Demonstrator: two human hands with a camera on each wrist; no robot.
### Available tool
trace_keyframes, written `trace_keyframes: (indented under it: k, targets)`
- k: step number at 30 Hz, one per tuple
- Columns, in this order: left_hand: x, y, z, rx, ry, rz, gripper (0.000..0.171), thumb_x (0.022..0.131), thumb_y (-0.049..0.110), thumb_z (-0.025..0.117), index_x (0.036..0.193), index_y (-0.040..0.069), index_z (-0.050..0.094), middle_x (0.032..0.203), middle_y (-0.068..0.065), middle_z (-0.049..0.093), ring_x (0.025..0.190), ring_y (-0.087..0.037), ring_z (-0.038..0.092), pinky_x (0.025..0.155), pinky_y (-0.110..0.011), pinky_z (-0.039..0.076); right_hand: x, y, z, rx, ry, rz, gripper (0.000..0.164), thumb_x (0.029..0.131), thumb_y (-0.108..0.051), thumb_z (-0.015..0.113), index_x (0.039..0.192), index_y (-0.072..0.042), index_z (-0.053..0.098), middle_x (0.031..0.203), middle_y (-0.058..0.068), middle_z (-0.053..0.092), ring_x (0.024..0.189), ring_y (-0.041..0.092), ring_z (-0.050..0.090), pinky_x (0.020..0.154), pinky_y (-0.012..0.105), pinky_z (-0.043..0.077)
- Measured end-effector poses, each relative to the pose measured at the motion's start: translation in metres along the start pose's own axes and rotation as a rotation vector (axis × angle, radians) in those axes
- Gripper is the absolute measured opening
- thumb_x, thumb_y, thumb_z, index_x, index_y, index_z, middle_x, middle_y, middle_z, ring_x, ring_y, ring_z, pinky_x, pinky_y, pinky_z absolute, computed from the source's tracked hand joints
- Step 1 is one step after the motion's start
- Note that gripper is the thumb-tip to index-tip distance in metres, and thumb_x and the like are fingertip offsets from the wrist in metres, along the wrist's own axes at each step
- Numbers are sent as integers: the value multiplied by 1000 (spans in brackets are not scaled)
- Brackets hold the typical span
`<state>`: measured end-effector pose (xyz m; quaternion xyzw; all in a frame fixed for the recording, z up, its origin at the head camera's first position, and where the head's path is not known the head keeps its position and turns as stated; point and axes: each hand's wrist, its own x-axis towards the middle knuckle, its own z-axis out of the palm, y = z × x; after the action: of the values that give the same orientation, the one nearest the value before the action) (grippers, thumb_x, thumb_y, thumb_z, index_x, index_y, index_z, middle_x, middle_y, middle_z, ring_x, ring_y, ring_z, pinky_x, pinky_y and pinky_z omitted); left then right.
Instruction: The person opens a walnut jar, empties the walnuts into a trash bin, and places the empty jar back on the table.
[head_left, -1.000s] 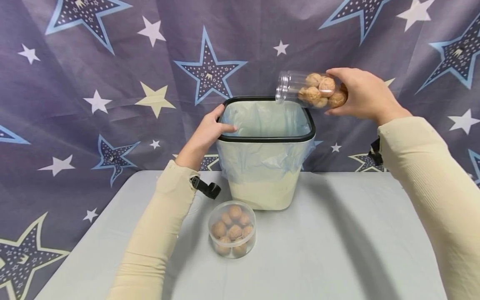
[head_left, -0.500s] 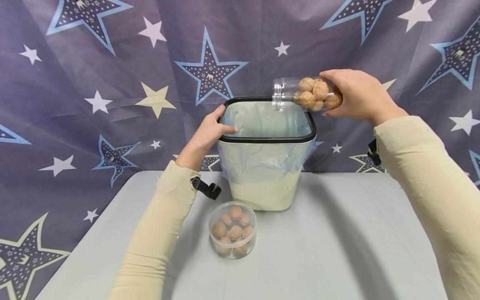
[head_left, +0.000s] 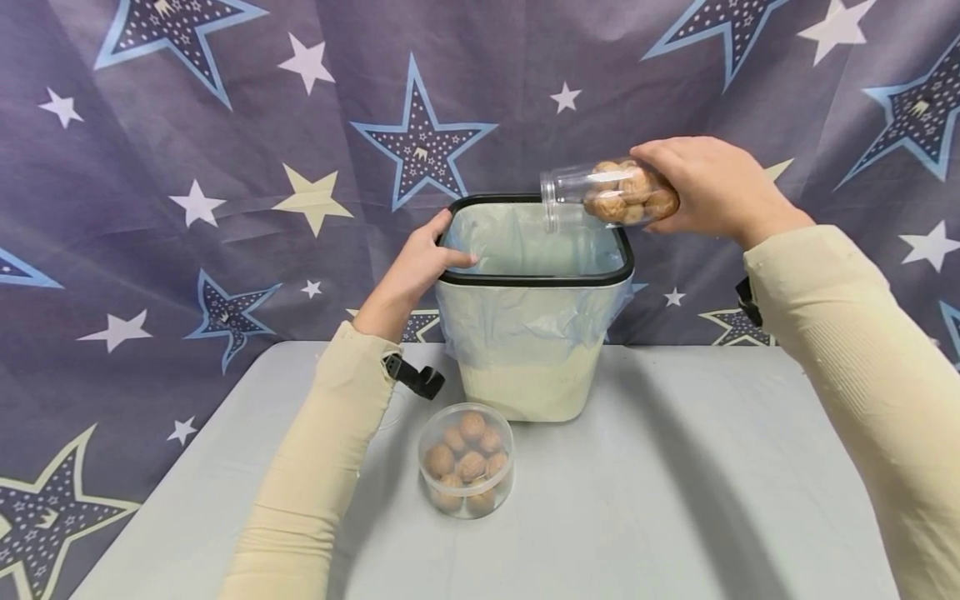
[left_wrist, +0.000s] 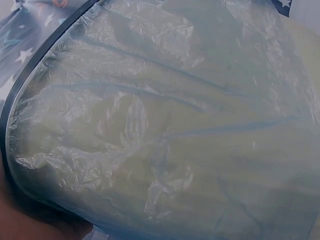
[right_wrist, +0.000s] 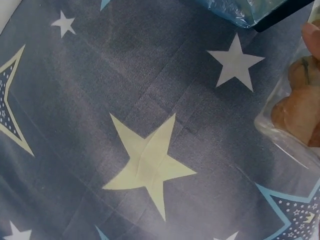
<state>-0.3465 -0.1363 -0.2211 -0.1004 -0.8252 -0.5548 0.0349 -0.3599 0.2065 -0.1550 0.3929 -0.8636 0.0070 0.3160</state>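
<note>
My right hand [head_left: 712, 187] grips a clear plastic jar [head_left: 567, 185] by its base end. Inside the jar are several walnuts [head_left: 633, 185], gathered toward the base. The jar lies on its side with its uncapped mouth facing left, tipped slightly down over the right part of a trash bin [head_left: 528, 392]. A thin bluish bag lines this cream bin and folds over its black rim. On the bin's left side my left hand [head_left: 420, 258] holds the rim, thumb over the inside. In the right wrist view the walnuts [right_wrist: 300, 117] show through the jar's base end at the right edge.
A round clear container [head_left: 467, 500] of several walnuts stands on the white table [head_left: 637, 508], in front of the bin. Behind the table hangs a purple-grey curtain [head_left: 247, 142] printed with stars. The bag's inner folds [left_wrist: 165, 125] fill the left wrist view.
My right hand has moved a little left, bringing the jar's mouth further over the bin and tipping it slightly lower. The left hand keeps its hold on the rim.
</note>
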Motion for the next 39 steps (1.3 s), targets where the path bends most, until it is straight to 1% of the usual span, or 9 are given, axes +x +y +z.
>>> trace_keyframes:
  k: [6,10,13,22,39]
  targets:
    - [-1,1,0,-1,-4,1,86,82,4,66,150,5,15,158,-6,13,144,-15,7,116,-31,15,2,0,-1,-15,-19,-33,75,56,-10,81,124,0,52,116,19,60,105,37,55,94,50,40]
    - [-1,0,0,4,-2,1,86,82,4,66,151,6,15,158,-5,12,144,-15,7,116,-31,15,4,-1,-3,-41,-42,-56,77,56,-11,81,125,2,50,119,20,59,108,38,53,95,51,39]
    - [0,0,0,8,1,1,86,82,4,67,151,6,15,158,-5,13,144,-15,7,116,-30,15,5,-1,-4,-57,-58,-56,80,56,-12,82,127,3,49,121,22,58,111,39,52,97,51,38]
    - [1,-1,0,-11,2,11,86,81,2,67,150,4,15,158,-6,13,144,-15,8,116,-29,14,5,-1,-4,-61,-64,-51,81,57,-15,84,127,4,48,122,22,57,112,39,51,98,52,38]
    - [1,-1,0,-18,0,17,86,81,2,66,150,4,16,158,-6,14,144,-13,7,116,-27,14,5,-1,-5,-87,-64,-89,83,55,-13,85,127,5,48,120,23,58,111,39,52,97,51,39]
